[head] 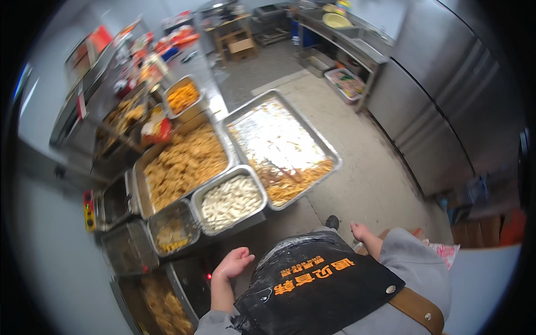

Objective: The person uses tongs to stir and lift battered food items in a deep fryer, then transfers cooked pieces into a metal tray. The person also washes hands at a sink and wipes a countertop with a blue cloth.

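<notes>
My left hand [237, 261] hangs beside the black apron, its fingers curled and nothing seen in them; the nearest thing is a metal pan of white cylindrical pieces [232, 203]. On the other side of the apron, my right hand [359, 231] is loosely curled above the floor, with no object visible in it. A large shallow metal tray [284, 138] has noodle-like strips [310, 178] and brown bits at its near end. Beside it, a deep pan holds a heap of golden-brown fried food [188, 159]. A smaller pan contains a little yellow food [172, 243].
Orange pieces [183, 97] fill a pan farther back, near red packages [180, 37] on the steel counter. A pan of browned food [165, 305] is at the lower left. Steel cabinets [423, 109] line the right, with a sink counter [356, 42] beyond them.
</notes>
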Motion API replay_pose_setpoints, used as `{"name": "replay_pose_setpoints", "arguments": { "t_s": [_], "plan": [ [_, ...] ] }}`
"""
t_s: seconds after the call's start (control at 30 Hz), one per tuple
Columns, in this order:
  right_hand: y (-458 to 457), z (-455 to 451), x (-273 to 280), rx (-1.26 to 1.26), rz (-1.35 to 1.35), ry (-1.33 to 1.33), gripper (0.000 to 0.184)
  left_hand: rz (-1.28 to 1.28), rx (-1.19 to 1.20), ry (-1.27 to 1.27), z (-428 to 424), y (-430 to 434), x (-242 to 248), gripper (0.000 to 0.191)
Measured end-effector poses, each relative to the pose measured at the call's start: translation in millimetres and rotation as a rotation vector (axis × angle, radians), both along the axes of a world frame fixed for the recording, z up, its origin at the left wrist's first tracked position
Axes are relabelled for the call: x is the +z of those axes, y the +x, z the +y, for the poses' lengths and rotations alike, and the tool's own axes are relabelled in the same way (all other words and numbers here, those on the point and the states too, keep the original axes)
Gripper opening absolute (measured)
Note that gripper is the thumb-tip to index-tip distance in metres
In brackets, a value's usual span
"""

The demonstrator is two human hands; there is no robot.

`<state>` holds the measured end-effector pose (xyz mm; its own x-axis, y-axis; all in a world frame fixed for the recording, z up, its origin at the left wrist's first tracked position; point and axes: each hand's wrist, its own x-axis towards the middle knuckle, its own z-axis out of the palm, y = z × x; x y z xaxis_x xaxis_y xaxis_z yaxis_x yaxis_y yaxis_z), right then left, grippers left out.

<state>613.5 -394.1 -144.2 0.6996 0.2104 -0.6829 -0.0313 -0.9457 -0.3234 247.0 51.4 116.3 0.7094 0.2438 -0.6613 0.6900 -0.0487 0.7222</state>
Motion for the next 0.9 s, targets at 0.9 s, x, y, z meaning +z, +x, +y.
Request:
{"name": "replay_pose_setpoints", "arguments": {
  "t_s": [0.9],
  "plan": [
    [472,-40,141,-0.087,0.216,0.715,0.043,-0.025,-0.487,0.235,-122,664,-21,0.076]
  ]
}}
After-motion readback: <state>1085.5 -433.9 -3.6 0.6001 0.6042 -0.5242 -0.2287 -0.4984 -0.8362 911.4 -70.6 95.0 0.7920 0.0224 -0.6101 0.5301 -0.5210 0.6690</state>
